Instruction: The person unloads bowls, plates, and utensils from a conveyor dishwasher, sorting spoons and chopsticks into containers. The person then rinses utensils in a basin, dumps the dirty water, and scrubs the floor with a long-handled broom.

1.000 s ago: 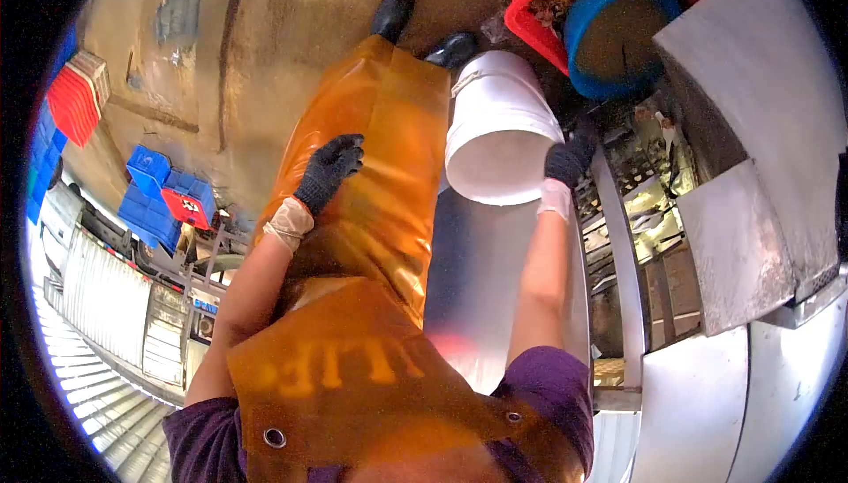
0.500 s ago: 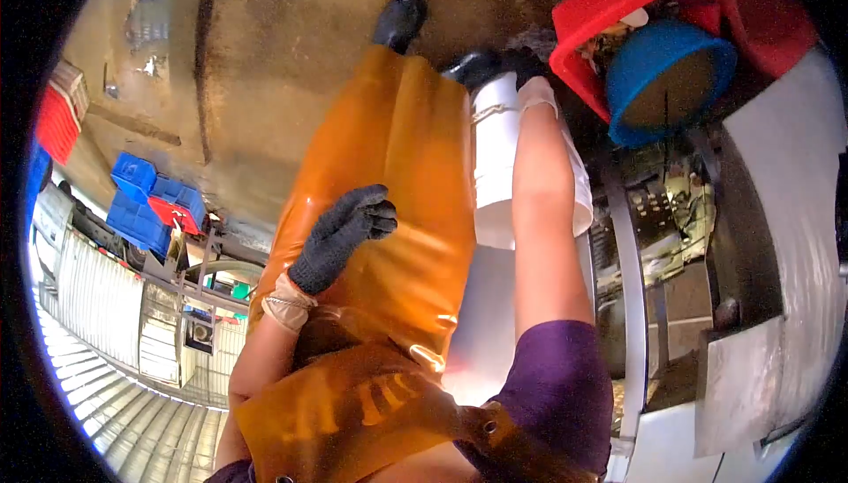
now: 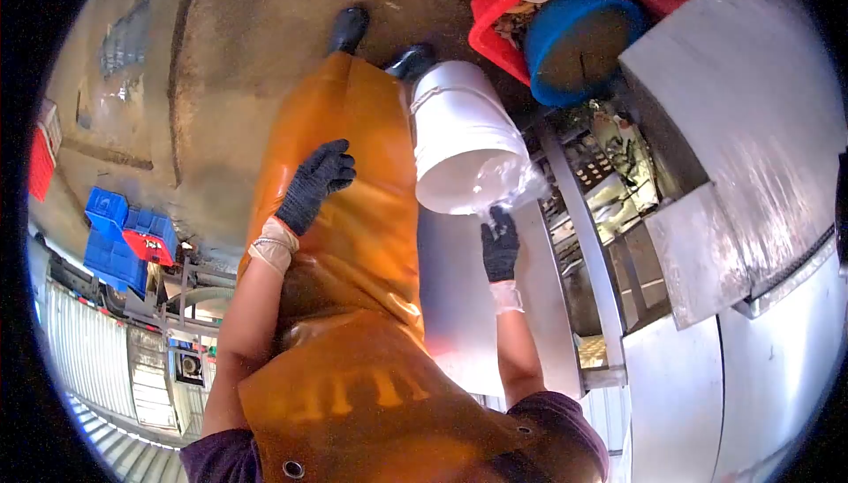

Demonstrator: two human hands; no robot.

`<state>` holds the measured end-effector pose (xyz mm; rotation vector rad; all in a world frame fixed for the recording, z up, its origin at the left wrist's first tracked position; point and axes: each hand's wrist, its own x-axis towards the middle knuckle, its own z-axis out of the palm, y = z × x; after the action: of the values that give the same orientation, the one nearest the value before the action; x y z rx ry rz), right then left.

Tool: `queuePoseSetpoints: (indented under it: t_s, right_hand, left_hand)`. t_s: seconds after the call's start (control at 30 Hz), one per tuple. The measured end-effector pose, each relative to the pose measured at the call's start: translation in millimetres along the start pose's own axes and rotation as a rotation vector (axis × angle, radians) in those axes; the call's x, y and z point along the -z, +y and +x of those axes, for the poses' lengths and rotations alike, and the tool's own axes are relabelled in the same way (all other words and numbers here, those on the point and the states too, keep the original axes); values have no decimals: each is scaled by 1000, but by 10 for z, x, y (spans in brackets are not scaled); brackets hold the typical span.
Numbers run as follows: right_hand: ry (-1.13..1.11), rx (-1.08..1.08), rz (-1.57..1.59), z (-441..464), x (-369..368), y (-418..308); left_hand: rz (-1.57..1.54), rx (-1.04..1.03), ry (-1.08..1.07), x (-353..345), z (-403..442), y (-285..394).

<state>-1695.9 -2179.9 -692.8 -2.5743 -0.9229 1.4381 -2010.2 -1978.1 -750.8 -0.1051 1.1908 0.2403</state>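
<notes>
White bucket just beyond nearer right hand, mouth facing it; right fingers extended, slightly parted; left hand half-curled, grip unclear.

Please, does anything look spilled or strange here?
Possibly: a clear, ragged, splash-like patch breaks the smooth rim of the white bucket, near the right hand. Water or plastic, I cannot tell.

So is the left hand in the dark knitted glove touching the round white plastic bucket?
No, the left hand is in front of the long shiny orange apron, apart from the white bucket.
</notes>
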Motion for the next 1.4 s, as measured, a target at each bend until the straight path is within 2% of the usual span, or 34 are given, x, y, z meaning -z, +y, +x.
queuePoseSetpoints:
  t_s: [0.03,0.07,0.1,0.13,0.23,0.3,0.37,0.5,0.6,0.67,0.7,0.73,0.83,0.9,0.93,0.97,1.0,1.03,1.1,1.17,1.2,1.23,1.27,1.3,1.33,1.37,1.4]
  right_hand:
    - [-124,-3,-261,-68,89,74]
    - [-164,132,-754,-96,123,343]
    - [-157,135,-757,60,201,427]
    - [-246,124,-917,331,247,525]
    - [125,115,-755,1500,410,464]
    - [294,446,-849,2365,595,270]
    - [238,397,-575,2910,759,382]
    - [164,-117,-429,3581,770,704]
    - [181,-25,-478,3237,577,637]
    - [343,-33,-625,2975,401,946]
    - [403,159,-1443,2704,247,899]
    - [405,192,-782,2523,131,810]
    - [418,142,-75,1999,25,-661]
    - [234,95,763,2261,-368,-326]
    - [231,213,175,2477,-407,-327]
    - [215,261,-120,2635,-408,-320]
    - [218,319,-410,2793,-409,-314]
    - [373,424,-724,2914,-385,-308]
    - [529,521,-1035,3004,-246,-372]
    - [347,303,-1050,2898,-6,-358]
    - [288,229,-1057,2885,60,-238]
    - [-194,-2,-1251,2946,-26,206]
    - [-457,-173,-1286,2974,-15,577]
    - [-497,-288,-1261,2963,6,876]
    - [-417,-362,-1173,3055,52,1107]
    - [-272,-392,-1049,3200,97,1289]
    - [-91,-381,-895,3391,125,1426]
  left_hand:
    - [69,18,24,23,43,-29]
    - [138,31,50,8,96,-51]
    - [137,26,45,-32,147,-56]
    - [178,22,32,-64,196,-65]
    - [225,26,23,-80,420,-93]
    - [226,42,24,-80,528,-138]
    - [262,89,36,-121,576,-116]
    - [234,6,12,-172,512,-37]
    - [111,33,38,-185,460,-48]
    - [178,27,29,-174,518,-133]
    - [164,25,20,-157,554,-177]
    - [187,25,-6,-118,588,-209]
    - [255,23,-52,-175,719,-188]
    - [303,13,-62,-217,876,-145]
    - [726,-259,-91,-258,1007,-147]
    - [1145,-536,-115,-314,1156,-124]
    - [1145,-461,-164,-434,1317,-11]
    - [1145,-384,-212,-614,1485,129]
    - [1293,-746,-270,-1018,1837,318]
    - [1435,-846,-310,-1534,2114,499]
    - [1324,-851,-400,-1829,2239,614]
    - [1210,-858,-485,-2132,2344,733]
    - [1328,-742,-454,-2457,2430,849]
    - [1441,-623,-419,-2696,2544,913]
    - [1432,-638,-418,-2735,2885,724]
    - [1856,-668,-554,-2690,3390,392]
    - [2070,-663,-605,-2747,3525,358]
